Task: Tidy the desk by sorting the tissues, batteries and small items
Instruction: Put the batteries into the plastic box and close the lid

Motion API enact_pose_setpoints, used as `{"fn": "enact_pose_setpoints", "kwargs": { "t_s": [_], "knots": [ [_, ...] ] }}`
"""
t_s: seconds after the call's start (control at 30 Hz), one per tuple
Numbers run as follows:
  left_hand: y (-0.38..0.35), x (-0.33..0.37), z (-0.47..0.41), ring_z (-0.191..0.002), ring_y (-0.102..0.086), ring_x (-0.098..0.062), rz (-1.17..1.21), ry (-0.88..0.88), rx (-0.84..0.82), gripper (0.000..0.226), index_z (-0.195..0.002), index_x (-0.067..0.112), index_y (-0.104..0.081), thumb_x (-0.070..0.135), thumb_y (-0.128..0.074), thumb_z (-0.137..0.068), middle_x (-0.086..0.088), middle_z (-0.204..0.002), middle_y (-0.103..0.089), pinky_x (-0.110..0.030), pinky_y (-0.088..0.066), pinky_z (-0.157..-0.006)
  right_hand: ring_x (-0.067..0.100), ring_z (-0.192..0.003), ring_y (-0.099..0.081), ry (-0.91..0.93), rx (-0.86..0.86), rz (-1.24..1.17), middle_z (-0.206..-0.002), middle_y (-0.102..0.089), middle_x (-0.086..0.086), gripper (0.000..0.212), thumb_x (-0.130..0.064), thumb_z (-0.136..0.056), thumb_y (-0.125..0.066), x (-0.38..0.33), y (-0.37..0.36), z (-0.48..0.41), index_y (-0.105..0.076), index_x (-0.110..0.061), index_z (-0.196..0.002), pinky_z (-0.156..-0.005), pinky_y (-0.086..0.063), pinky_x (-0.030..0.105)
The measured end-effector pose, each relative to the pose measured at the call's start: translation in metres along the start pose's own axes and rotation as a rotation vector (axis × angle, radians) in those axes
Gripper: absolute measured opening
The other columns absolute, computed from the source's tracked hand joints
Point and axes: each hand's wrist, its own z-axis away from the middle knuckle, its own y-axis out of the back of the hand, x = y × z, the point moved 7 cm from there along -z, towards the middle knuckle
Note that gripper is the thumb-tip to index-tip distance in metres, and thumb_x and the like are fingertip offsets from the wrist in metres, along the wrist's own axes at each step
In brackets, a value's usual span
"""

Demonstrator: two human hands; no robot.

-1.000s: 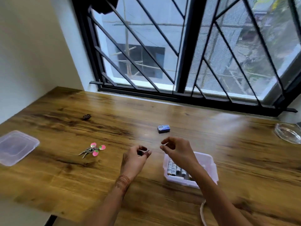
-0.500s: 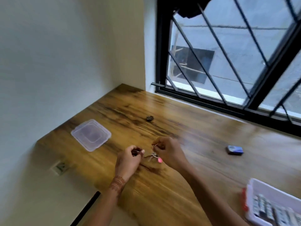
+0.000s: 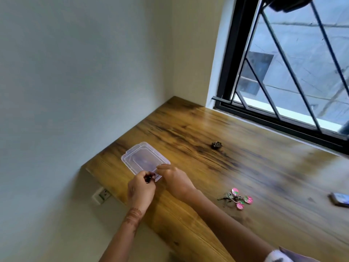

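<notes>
A clear plastic lid (image 3: 140, 157) lies flat near the left end of the wooden desk (image 3: 264, 186). My left hand (image 3: 140, 190) hovers at the lid's near corner and pinches a small dark item (image 3: 148, 179) between its curled fingers. My right hand (image 3: 174, 179) is beside it, fingers curled, its fingertips touching the lid's near right edge. A key bunch with pink tags (image 3: 237, 198) lies to the right of my right forearm. A small dark object (image 3: 216, 144) sits further back on the desk.
A small blue box (image 3: 340, 199) lies at the right edge. The barred window (image 3: 283, 72) runs along the desk's back. A wall socket (image 3: 102, 195) sits below the desk's left end, where the white wall meets it.
My view and both hands have swung left, from the battery box past the keys to the clear lid. The left hand still pinches the small dark item. The battery box has left view.
</notes>
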Motion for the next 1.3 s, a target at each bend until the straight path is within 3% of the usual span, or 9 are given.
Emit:
{"fn": "enact_pose_setpoints", "kwargs": {
  "t_s": [0.2,0.37,0.6,0.7,0.77,0.83,0.93,1.2,1.3],
  "knots": [
    [0.009,-0.010,-0.016,-0.085,-0.056,-0.016,0.037,0.013,0.026,0.016,-0.100,0.011,-0.064,0.020,-0.056,-0.090,-0.006,-0.097,-0.067,-0.026,-0.043,-0.070,0.024,-0.120,-0.050,0.039,0.106,0.114,-0.131,-0.055,0.008,0.030,-0.007,-0.088,-0.055,0.007,-0.013,-0.002,-0.062,-0.012,-0.117,-0.090,-0.051,0.036],
    [0.015,-0.005,-0.020,-0.084,-0.057,-0.018,0.075,0.004,0.078,0.016,-0.100,0.010,-0.065,0.019,-0.056,-0.090,-0.006,-0.096,-0.067,-0.027,-0.045,-0.070,0.020,-0.097,-0.061,0.101,0.209,0.125,-0.104,-0.067,0.005,0.018,-0.012,-0.082,-0.066,0.010,0.002,0.009,-0.067,-0.012,-0.100,-0.073,-0.057,0.032],
    [0.029,0.039,-0.008,-0.094,-0.048,-0.012,0.174,-0.207,0.286,0.019,-0.106,0.007,-0.062,0.012,-0.053,-0.090,-0.004,-0.103,-0.060,-0.025,-0.038,-0.076,0.017,-0.071,-0.063,-0.182,0.638,-0.029,-0.085,-0.070,0.002,0.011,-0.005,-0.084,-0.060,0.052,0.062,0.054,-0.062,-0.013,-0.091,-0.049,-0.042,0.021],
    [0.013,0.060,-0.003,-0.096,-0.051,-0.014,0.217,-0.261,0.224,0.023,-0.112,0.007,-0.060,0.013,-0.052,-0.091,-0.010,-0.112,-0.063,-0.025,-0.040,-0.079,0.019,-0.069,-0.060,-0.405,0.741,-0.341,-0.082,-0.065,-0.005,0.012,-0.009,-0.090,-0.048,0.088,0.085,0.086,-0.058,-0.015,-0.089,-0.055,-0.042,0.029],
    [-0.005,0.073,0.001,-0.104,-0.055,-0.019,0.225,-0.289,0.149,0.026,-0.116,0.008,-0.058,0.016,-0.051,-0.092,-0.009,-0.117,-0.062,-0.027,-0.042,-0.083,0.017,-0.072,-0.058,-0.519,0.747,-0.546,-0.081,-0.064,-0.007,0.017,-0.004,-0.091,-0.048,0.107,0.093,0.106,-0.056,-0.018,-0.086,-0.060,-0.042,0.021],
    [-0.029,0.087,0.011,-0.108,-0.056,-0.021,0.236,-0.315,0.054,0.029,-0.118,0.008,-0.057,0.020,-0.051,-0.092,-0.008,-0.118,-0.062,-0.028,-0.043,-0.084,0.019,-0.075,-0.060,-0.588,0.795,-0.704,-0.082,-0.068,0.000,0.021,-0.001,-0.090,-0.048,0.122,0.104,0.131,-0.055,-0.019,-0.080,-0.064,-0.044,0.021],
    [-0.062,0.108,0.034,-0.093,-0.059,-0.018,0.230,-0.345,-0.035,0.028,-0.115,0.008,-0.061,0.020,-0.051,-0.092,-0.009,-0.107,-0.067,-0.027,-0.043,-0.077,0.019,-0.074,-0.061,-0.652,0.835,-0.850,-0.085,-0.069,0.012,0.024,0.000,-0.091,-0.045,0.136,0.121,0.172,-0.057,-0.016,-0.078,-0.064,-0.046,0.027],
    [-0.144,0.170,0.129,-0.085,-0.061,-0.015,0.243,-0.489,-0.238,0.027,-0.111,0.005,-0.065,0.018,-0.060,-0.087,-0.006,-0.098,-0.069,-0.025,-0.046,-0.073,0.010,-0.064,-0.062,-0.831,1.053,-0.822,-0.083,-0.068,0.003,0.017,-0.004,-0.093,-0.049,0.186,0.169,0.313,-0.057,-0.018,-0.088,-0.055,-0.045,0.016],
    [-0.172,0.186,0.170,-0.082,-0.063,-0.016,0.249,-0.509,-0.308,0.026,-0.106,0.005,-0.067,0.019,-0.064,-0.085,-0.002,-0.091,-0.069,-0.029,-0.052,-0.075,0.009,-0.067,-0.063,-0.895,1.111,-0.672,-0.081,-0.067,0.002,0.007,-0.008,-0.091,-0.054,0.198,0.191,0.369,-0.060,-0.012,-0.092,-0.061,-0.047,0.019]
  ]
}}
